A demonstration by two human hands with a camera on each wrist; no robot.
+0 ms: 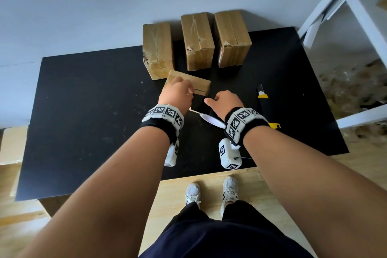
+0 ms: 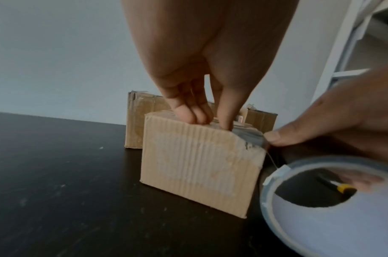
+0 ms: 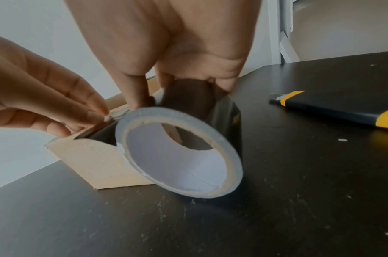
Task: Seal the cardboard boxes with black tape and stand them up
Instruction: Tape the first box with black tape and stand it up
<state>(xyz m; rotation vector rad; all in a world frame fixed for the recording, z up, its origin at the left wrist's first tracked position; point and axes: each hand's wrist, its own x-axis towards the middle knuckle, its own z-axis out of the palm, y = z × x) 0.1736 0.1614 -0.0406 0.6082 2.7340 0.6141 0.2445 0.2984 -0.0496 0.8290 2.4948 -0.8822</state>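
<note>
A small cardboard box point(image 1: 201, 86) point(image 2: 199, 165) point(image 3: 100, 161) lies on the black table point(image 1: 83, 111). My left hand point(image 1: 178, 94) point(image 2: 202, 120) presses its fingertips down on the box's top edge. A strip of black tape point(image 2: 248, 137) runs over the box's right corner. My right hand point(image 1: 226, 102) point(image 3: 177, 78) grips the black tape roll point(image 1: 211, 120) point(image 2: 320, 217) point(image 3: 179, 156), which stands on edge right beside the box. Its thumb touches the tape at the corner. Three cardboard boxes point(image 1: 158, 48) point(image 1: 198, 40) point(image 1: 232, 37) stand upright at the back.
A black and yellow utility knife point(image 1: 264, 107) point(image 3: 334, 107) lies on the table right of my right hand. A white rack point(image 1: 356, 16) stands off the table's right side. Flat cardboard point(image 1: 10, 144) lies left of the table. My feet are at the front edge.
</note>
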